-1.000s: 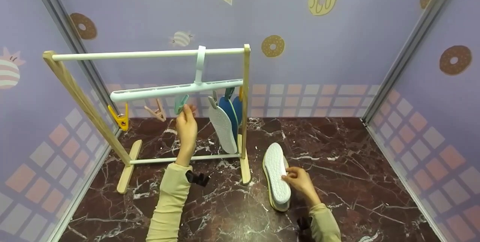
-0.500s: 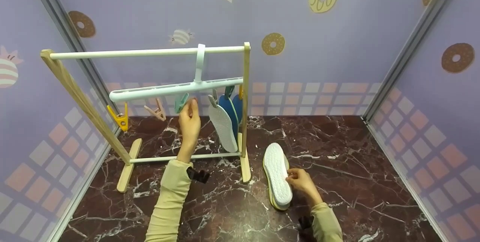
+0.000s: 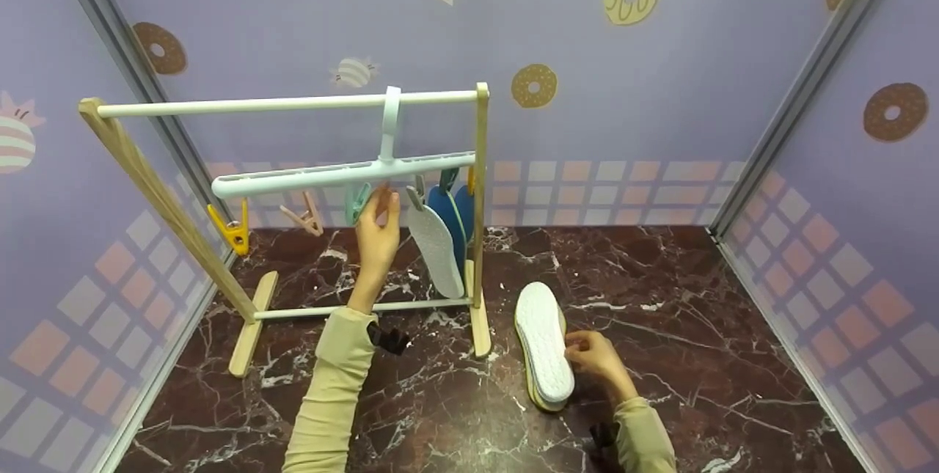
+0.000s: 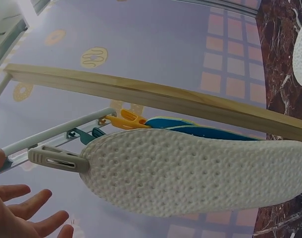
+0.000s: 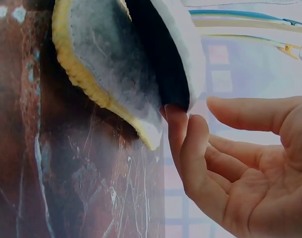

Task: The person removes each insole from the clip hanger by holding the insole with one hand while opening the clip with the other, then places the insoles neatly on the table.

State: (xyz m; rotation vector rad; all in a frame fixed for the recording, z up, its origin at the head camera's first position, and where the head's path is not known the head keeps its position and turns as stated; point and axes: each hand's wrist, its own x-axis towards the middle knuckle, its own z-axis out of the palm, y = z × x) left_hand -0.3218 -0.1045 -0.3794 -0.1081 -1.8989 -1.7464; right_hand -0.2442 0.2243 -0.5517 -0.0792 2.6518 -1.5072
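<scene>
My left hand (image 3: 377,240) is raised under the pale hanger (image 3: 308,178), fingers relaxed, right beside a mint-green clothespin (image 3: 356,202). In the left wrist view those fingers (image 4: 29,206) spread apart, holding nothing. Just to their right a white dimpled insole (image 4: 200,173) hangs from a grey clothespin (image 4: 59,159). On the table, my right hand (image 3: 598,359) has its fingers hooked under the right edge of another white insole (image 3: 544,341), dark underneath in the right wrist view. The thumb is near its upper face. Below it lies a fleecy, yellow-edged insole (image 5: 84,82).
The hanger is hooked on a wooden rack (image 3: 279,106). Blue insoles (image 3: 447,213) hang at its right end. A pink clothespin (image 3: 307,216) and a yellow clip (image 3: 233,227) dangle on the left. Patterned walls (image 3: 660,106) enclose the dark marbled table (image 3: 697,312).
My left hand has let go of the mint-green clothespin and moved slightly right of it. My right hand has slid slightly right, to the edge of the white insole, which has shifted slightly.
</scene>
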